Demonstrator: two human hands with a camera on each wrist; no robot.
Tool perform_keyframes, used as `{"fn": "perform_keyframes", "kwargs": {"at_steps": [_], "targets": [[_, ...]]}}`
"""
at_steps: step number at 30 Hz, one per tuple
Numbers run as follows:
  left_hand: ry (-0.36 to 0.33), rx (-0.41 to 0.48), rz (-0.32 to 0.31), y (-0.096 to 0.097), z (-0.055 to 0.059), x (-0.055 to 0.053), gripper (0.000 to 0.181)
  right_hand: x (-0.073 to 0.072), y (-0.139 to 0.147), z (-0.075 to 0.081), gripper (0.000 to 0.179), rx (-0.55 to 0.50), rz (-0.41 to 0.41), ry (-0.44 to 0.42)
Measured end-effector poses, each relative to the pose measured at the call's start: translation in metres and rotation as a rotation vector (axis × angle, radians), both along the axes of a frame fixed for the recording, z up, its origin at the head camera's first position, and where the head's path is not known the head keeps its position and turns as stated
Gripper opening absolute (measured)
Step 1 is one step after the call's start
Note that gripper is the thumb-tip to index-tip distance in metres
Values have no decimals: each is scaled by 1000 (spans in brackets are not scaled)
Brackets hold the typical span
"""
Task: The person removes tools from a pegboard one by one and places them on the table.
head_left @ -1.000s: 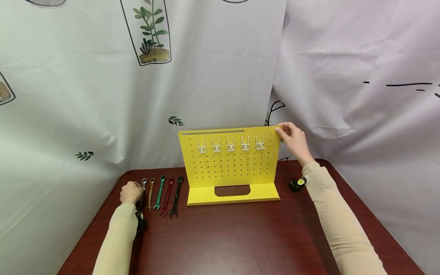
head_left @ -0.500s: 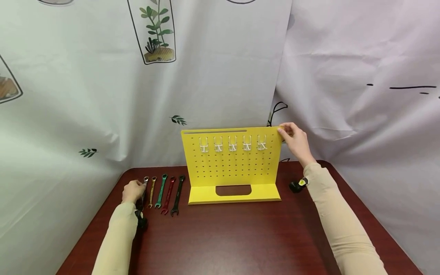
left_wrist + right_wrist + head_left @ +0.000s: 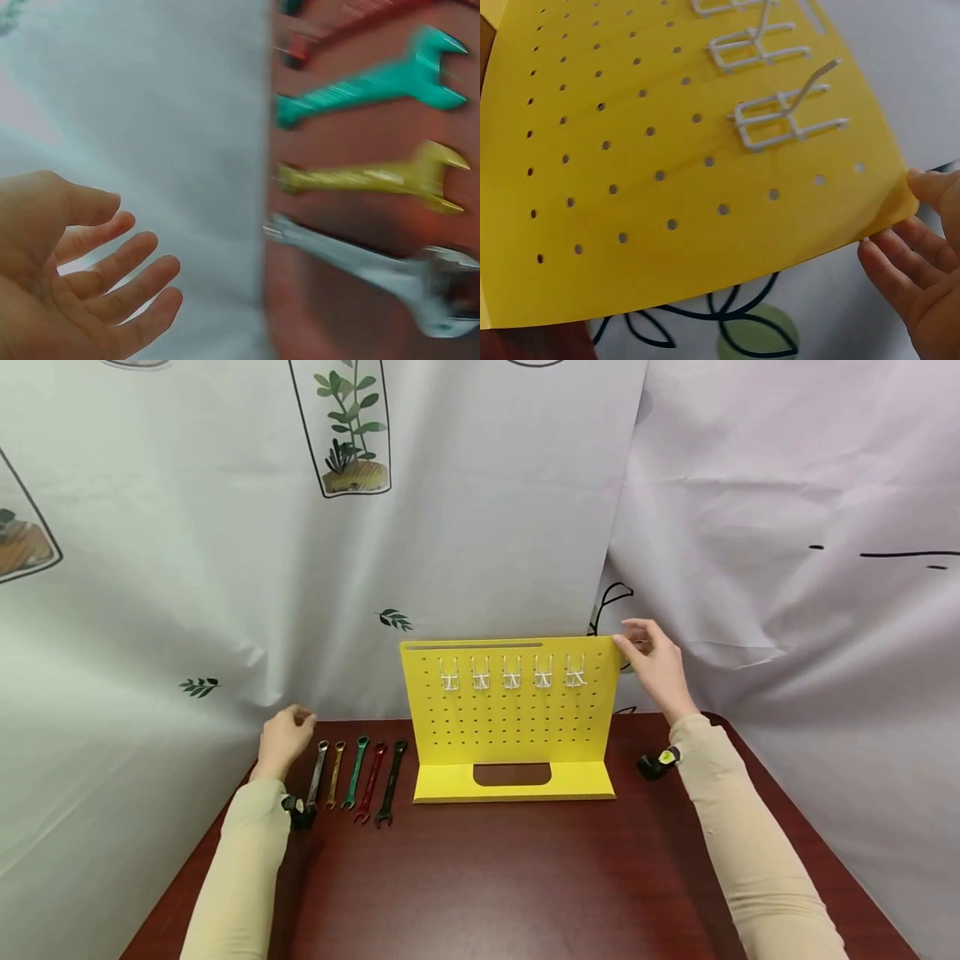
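Observation:
Several combination wrenches lie side by side on the table: silver (image 3: 317, 777), yellow (image 3: 335, 775), green (image 3: 356, 773), red (image 3: 371, 783) and black (image 3: 392, 783). My left hand (image 3: 283, 739) is raised just left of the silver wrench's ring end, and in the left wrist view its fingers (image 3: 142, 262) are spread and loosely bent, holding nothing. At its top right corner, my right hand (image 3: 657, 668) pinches the upright yellow pegboard (image 3: 517, 727), thumb at the corner and fingertips partly hidden behind the edge.
Several white wire hooks (image 3: 512, 673) stick out in a row across the pegboard's upper part. The board's foot stands on the dark red table (image 3: 480, 877), which has white printed curtains (image 3: 495, 527) behind it and at both sides.
My left hand has let go of the silver wrench and risen back and left from it. My right hand has stayed at the pegboard's corner, its fingers a little more spread. The view has shifted slightly.

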State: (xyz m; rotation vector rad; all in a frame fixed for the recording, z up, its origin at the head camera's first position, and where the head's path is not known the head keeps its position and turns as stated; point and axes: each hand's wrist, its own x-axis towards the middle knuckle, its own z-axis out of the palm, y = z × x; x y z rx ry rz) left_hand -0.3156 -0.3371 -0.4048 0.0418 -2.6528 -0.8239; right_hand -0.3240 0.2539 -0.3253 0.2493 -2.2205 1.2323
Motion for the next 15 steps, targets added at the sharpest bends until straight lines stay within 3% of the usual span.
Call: {"fn": "perform_keyframes", "kwargs": {"at_steps": [8,11,15], "targets": [[312,-58,-27,35,68,19,37,13,2,16,40,27,-82,227],[444,-109,-56,52,82,24,38,20,3,17,37,53,-116,316],[640,-216,-100,74,90,28,43,29,3,12,42,161,-132,388]]}}
